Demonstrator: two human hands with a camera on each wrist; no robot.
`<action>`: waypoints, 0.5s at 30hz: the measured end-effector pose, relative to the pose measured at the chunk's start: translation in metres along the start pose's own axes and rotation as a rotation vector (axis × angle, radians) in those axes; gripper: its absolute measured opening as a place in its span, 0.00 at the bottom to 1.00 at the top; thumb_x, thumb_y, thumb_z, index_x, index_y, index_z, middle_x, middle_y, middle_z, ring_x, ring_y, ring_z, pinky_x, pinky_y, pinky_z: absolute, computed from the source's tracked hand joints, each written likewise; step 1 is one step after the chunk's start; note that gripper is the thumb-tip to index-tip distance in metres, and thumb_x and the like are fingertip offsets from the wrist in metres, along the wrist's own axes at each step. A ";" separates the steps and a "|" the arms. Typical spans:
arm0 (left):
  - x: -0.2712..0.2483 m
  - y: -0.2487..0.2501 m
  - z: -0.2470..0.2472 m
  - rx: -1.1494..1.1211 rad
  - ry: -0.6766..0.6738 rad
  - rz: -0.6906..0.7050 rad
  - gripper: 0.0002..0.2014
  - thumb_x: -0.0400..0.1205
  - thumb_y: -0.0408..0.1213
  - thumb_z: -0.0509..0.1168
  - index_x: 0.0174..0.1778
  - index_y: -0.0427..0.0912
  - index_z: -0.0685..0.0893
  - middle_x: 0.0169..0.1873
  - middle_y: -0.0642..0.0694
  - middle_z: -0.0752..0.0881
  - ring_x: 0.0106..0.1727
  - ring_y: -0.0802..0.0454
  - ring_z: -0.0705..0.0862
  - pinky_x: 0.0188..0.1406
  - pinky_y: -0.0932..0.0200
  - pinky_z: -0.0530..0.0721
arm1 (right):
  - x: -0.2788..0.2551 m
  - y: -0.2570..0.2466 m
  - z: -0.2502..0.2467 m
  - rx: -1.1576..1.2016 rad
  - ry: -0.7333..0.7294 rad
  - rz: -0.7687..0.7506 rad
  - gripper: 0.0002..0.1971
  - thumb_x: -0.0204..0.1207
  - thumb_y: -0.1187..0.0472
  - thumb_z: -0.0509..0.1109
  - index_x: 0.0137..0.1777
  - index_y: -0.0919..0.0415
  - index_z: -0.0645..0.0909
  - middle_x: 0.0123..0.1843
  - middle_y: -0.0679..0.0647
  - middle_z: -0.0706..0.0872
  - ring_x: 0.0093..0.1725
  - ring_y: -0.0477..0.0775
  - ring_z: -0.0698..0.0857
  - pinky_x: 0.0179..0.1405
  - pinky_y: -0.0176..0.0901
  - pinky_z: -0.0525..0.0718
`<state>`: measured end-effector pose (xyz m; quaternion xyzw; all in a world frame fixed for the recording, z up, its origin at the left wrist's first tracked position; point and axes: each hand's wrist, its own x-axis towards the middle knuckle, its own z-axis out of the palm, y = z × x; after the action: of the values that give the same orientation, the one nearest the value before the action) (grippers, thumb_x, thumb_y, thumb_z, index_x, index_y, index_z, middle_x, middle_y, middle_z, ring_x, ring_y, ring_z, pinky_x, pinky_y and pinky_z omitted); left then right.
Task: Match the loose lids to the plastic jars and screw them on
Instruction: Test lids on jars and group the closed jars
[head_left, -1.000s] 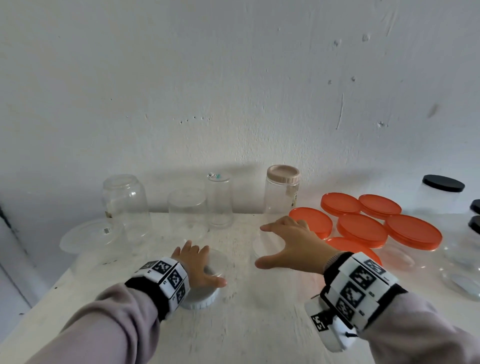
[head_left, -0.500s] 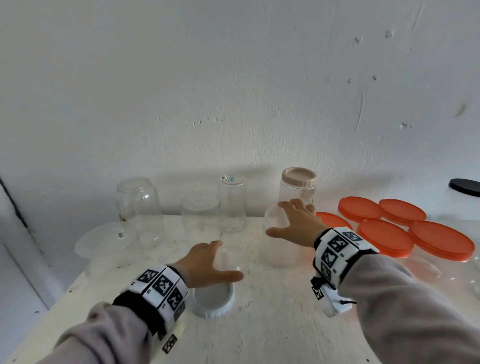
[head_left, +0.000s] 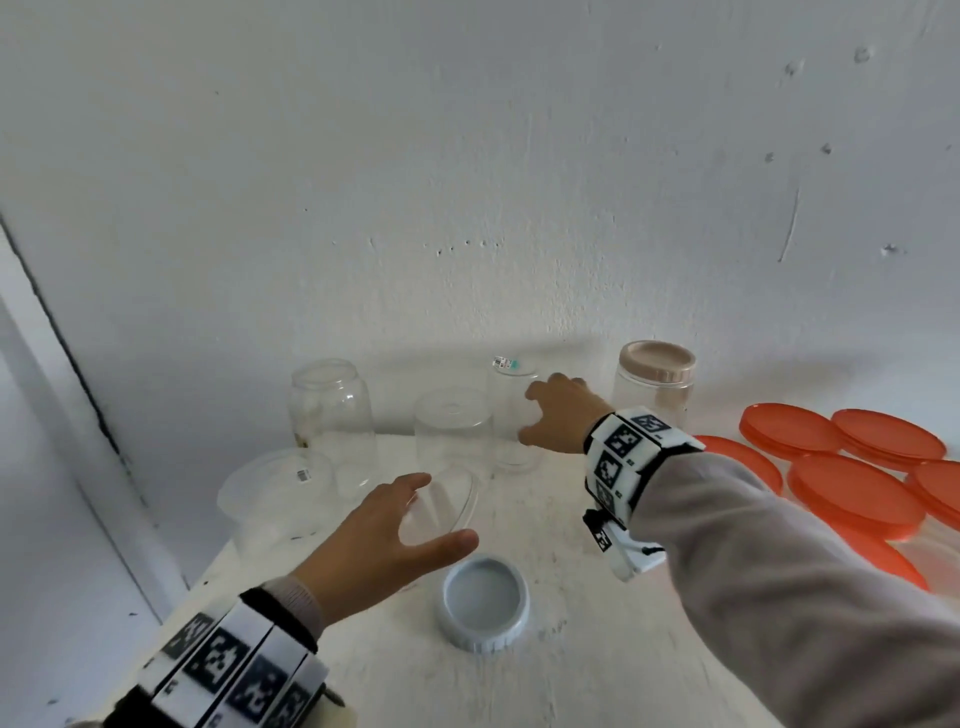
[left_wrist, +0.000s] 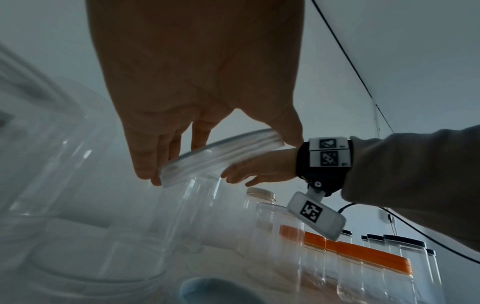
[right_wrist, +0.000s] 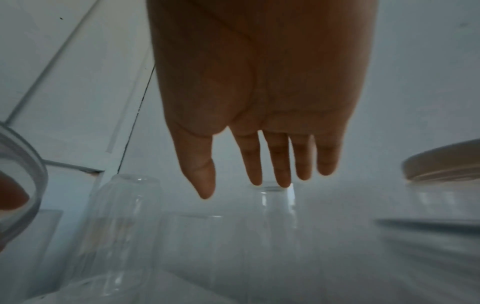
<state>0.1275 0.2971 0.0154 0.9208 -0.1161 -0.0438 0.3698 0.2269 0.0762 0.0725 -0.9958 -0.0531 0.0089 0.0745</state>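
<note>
- White table (head_left: 571, 597) carries the whole job, and you are early in it, by my judgement: most jars stand uncapped along the wall.
- Orange lids (head_left: 852, 493) cover a cluster of tubs at your right; they look closed already, though I cannot tell whether they are part of your sorting.
- Clear tub (head_left: 275, 499) at the far left wears a labelled cover; whether it is fastened I cannot tell.
- Beige-capped jar (head_left: 655, 384) by the wall is the one jar that looks finished.
- Three clear jars are left: a rounded jar (head_left: 332, 410), a squat jar (head_left: 452, 431) and a slim jar (head_left: 511, 415) with a sticker on top.
- Your right hand (head_left: 563, 421) reaches at the slim jar with fingers spread wide and straight, holding nothing; contact with the jar is not certain.
- Your left hand (head_left: 384, 540) holds a clear lid (left_wrist: 221, 154) tilted in the air, thumb on one edge and fingers (left_wrist: 145, 160) curled over the other, in front of the squat jar and not yet on any jar.
- Grey lid (head_left: 484, 600) lies upturned on the table near you, unmatched as yet.
</note>
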 end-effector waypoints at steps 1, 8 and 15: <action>-0.004 -0.003 -0.003 -0.005 0.006 -0.005 0.55 0.56 0.78 0.60 0.79 0.56 0.60 0.76 0.54 0.68 0.71 0.64 0.69 0.68 0.65 0.67 | 0.005 -0.011 0.002 0.029 0.011 -0.047 0.30 0.77 0.48 0.67 0.76 0.58 0.68 0.75 0.58 0.69 0.74 0.61 0.66 0.68 0.56 0.72; -0.022 -0.019 -0.015 -0.054 -0.015 -0.067 0.64 0.46 0.88 0.51 0.78 0.57 0.60 0.75 0.55 0.70 0.72 0.60 0.71 0.73 0.57 0.72 | 0.038 -0.061 0.023 0.003 0.015 -0.132 0.35 0.78 0.38 0.63 0.76 0.62 0.65 0.75 0.58 0.70 0.75 0.60 0.67 0.70 0.57 0.70; -0.025 -0.041 -0.021 -0.083 -0.017 -0.115 0.48 0.63 0.79 0.53 0.78 0.59 0.59 0.73 0.55 0.71 0.70 0.60 0.72 0.69 0.62 0.73 | 0.056 -0.078 0.043 -0.073 -0.055 -0.083 0.45 0.74 0.30 0.61 0.82 0.56 0.51 0.79 0.63 0.64 0.79 0.65 0.61 0.73 0.62 0.60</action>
<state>0.1146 0.3461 0.0021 0.9094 -0.0641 -0.0777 0.4036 0.2738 0.1648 0.0415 -0.9942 -0.0965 0.0313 0.0370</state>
